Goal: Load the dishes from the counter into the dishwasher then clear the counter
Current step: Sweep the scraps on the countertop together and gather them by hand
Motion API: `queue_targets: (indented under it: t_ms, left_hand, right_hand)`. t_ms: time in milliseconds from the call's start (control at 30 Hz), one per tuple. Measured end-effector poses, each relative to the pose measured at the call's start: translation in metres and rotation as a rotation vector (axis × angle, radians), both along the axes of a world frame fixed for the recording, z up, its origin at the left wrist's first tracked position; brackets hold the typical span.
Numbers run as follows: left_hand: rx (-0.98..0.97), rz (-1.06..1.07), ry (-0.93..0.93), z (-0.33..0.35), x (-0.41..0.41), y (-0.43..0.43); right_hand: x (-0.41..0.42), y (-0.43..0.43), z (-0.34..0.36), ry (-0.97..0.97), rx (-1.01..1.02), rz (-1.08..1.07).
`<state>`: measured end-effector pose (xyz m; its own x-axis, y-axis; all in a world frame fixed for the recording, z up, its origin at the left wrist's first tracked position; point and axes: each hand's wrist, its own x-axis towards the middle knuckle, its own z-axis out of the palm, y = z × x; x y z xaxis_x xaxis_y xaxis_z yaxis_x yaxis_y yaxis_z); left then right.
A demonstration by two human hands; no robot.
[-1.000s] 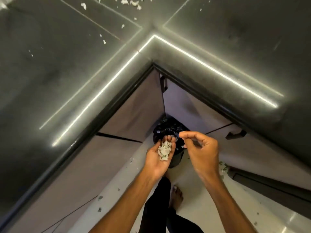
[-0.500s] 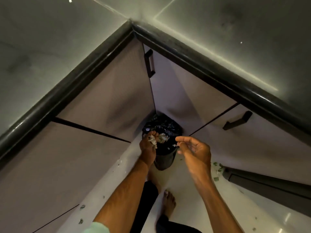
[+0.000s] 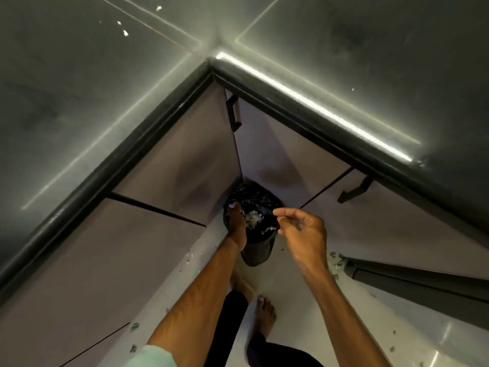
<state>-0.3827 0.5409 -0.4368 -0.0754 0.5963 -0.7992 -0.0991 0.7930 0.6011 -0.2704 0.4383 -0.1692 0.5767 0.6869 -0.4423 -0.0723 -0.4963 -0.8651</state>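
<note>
A small black bin (image 3: 258,251) lined with a black bag (image 3: 251,198) stands on the floor in the corner under the dark counter (image 3: 79,102). My left hand (image 3: 236,226) reaches into the bin's mouth, tipped on its side with fingers pointing down. A pale clump of food scraps (image 3: 254,218) lies right beside its palm inside the bag. My right hand (image 3: 304,234) hovers just right of the bin's rim, fingers loosely curled and holding nothing.
White crumbs (image 3: 125,33) dot the counter at the upper left. Cabinet doors with black handles (image 3: 234,112) close in on both sides. A dark panel (image 3: 423,287) juts out low on the right. Scraps (image 3: 334,260) litter the pale floor near my bare feet (image 3: 264,313).
My left hand, which cupped the scraps palm up, has dropped into the bin and turned over; the scraps now lie in the bag. The right hand stayed beside the bin.
</note>
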Motion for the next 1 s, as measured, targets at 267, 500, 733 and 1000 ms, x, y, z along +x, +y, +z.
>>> queue_targets:
  t_ms: [267,500,733,1000]
  left_hand:
    - [0.251,-0.535,0.316,0.264,-0.005,-0.021]
    - [0.843,-0.711,0.179,0.427,-0.048,-0.017]
    - [1.083,-0.501,0.342,0.491,-0.081,0.082]
    - [1.104,-0.626,0.85,0.457,-0.087,0.202]
  right_hand:
    - [-0.02,0.018,0.095,-0.079,0.083,0.053]
    - [-0.04,0.061,0.188,-0.137,0.217,0.106]
    - [-0.05,0.141,0.251,-0.344,0.353,0.175]
    - [-0.014,0.25,0.196,-0.642,0.141,0.337]
